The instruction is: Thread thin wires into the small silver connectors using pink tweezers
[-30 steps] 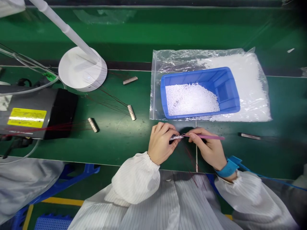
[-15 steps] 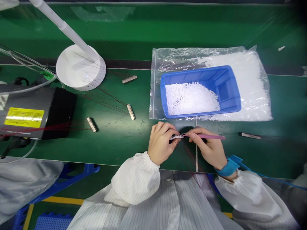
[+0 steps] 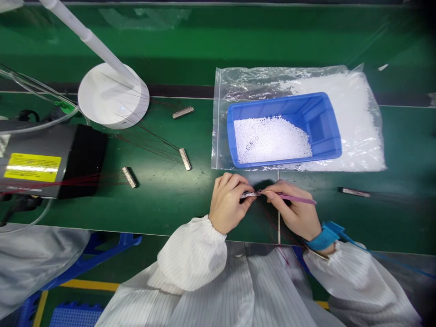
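Observation:
My left hand point(image 3: 227, 202) pinches a small pale connector block point(image 3: 248, 195) just above the green tabletop. The fingers cover part of the block. Pink tweezers point(image 3: 299, 199) lie in my right hand point(image 3: 297, 212), gripped between thumb and fingers. Their tip meets the right end of the block; what it grips there is too small to tell. Thin dark red wires point(image 3: 284, 256) hang below my hands, over the table's front edge. A blue wrist strap point(image 3: 325, 237) is round my right wrist.
A blue bin point(image 3: 322, 125) of white pellets stands on a clear bag point(image 3: 361, 122) of pellets. Wired connectors point(image 3: 185, 159) lie at left, another connector point(image 3: 354, 192) at right. A white round lamp base point(image 3: 138, 109) and a black machine point(image 3: 85, 159) stand at left.
The tweezers in my right hand have tilted, their rear end now slightly lower and further left. The hanging wires have shifted. My left hand keeps its hold on the connector block.

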A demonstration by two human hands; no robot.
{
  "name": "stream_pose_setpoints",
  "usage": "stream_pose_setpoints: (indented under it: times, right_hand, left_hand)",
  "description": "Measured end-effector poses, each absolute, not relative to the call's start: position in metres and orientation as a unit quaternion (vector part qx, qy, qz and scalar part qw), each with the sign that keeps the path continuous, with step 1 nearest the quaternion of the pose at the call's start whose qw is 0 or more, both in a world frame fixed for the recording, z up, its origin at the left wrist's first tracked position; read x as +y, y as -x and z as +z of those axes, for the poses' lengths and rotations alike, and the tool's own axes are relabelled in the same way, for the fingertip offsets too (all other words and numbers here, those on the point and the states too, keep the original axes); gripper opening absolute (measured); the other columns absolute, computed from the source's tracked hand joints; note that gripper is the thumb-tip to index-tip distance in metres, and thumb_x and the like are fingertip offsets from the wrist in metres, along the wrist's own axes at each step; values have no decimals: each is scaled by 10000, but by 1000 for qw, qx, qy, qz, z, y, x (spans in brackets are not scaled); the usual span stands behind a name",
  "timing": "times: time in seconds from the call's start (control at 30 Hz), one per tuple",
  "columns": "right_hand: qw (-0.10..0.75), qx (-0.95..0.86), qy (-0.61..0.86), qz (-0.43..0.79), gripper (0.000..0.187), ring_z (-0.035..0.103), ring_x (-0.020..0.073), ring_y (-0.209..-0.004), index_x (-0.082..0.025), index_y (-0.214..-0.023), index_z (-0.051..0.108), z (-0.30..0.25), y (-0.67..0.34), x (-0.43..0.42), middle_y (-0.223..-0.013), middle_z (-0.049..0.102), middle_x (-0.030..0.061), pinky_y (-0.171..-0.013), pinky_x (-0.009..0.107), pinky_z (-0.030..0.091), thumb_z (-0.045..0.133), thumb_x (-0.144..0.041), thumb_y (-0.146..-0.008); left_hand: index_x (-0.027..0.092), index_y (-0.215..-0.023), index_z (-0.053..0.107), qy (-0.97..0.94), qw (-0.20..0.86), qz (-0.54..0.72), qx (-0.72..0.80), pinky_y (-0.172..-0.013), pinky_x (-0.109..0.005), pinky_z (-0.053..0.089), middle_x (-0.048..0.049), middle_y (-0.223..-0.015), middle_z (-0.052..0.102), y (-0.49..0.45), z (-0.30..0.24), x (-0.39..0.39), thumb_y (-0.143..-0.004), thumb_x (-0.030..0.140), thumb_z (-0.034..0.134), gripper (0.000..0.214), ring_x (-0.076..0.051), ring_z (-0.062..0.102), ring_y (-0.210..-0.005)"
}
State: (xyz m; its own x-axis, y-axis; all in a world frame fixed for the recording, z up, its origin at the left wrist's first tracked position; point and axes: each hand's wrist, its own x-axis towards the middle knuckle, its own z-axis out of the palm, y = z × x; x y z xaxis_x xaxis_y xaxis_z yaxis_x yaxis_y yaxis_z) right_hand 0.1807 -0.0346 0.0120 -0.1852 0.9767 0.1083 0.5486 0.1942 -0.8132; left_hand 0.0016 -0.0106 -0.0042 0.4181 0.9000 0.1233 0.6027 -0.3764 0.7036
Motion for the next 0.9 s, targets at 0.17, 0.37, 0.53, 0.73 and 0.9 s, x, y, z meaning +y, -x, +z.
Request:
stream_pose_setpoints:
  times: [0.17,0.37,0.53,0.73,0.9]
  right_hand:
    - [342,-699,545,312,104,567,145,-648,-213,-849,627,15,-181,-34,-703,618,12,-580,286,433,527,-225,-874]
    - [322,-698,553,322,138,573,155,-651,-216,-844,630,14,-180,-35,-702,621,19,-581,292,440,509,-266,-887]
    - [331,-688,561,320,132,573,153,-652,-214,-847,627,13,-181,-36,-707,617,17,-578,284,438,511,-262,-888]
    - [327,-691,557,324,123,574,152,-657,-214,-848,629,14,-180,-35,-711,620,17,-579,283,437,517,-246,-884]
    - [333,-691,555,323,114,571,142,-646,-216,-845,628,14,-179,-35,-700,617,6,-576,275,432,522,-237,-881]
  left_hand:
    - [200,-851,658,-790,293,253,476,-777,-349,379,-23,-903,639,-1,-4,-11,-827,246,652,52,-194,516,-907]
    - [206,-851,655,-789,295,249,477,-787,-353,382,-19,-906,636,-1,-4,-11,-816,232,664,45,-192,519,-910]
    - [204,-851,657,-792,292,248,476,-783,-354,382,-25,-904,634,-1,-5,-11,-834,262,643,62,-195,517,-913]
    - [204,-849,655,-791,291,250,476,-778,-351,380,-19,-901,634,-1,-5,-11,-827,247,652,48,-191,517,-905]
    - [207,-852,654,-791,292,247,478,-779,-352,382,-20,-901,633,-1,-5,-11,-822,237,656,42,-192,518,-903]
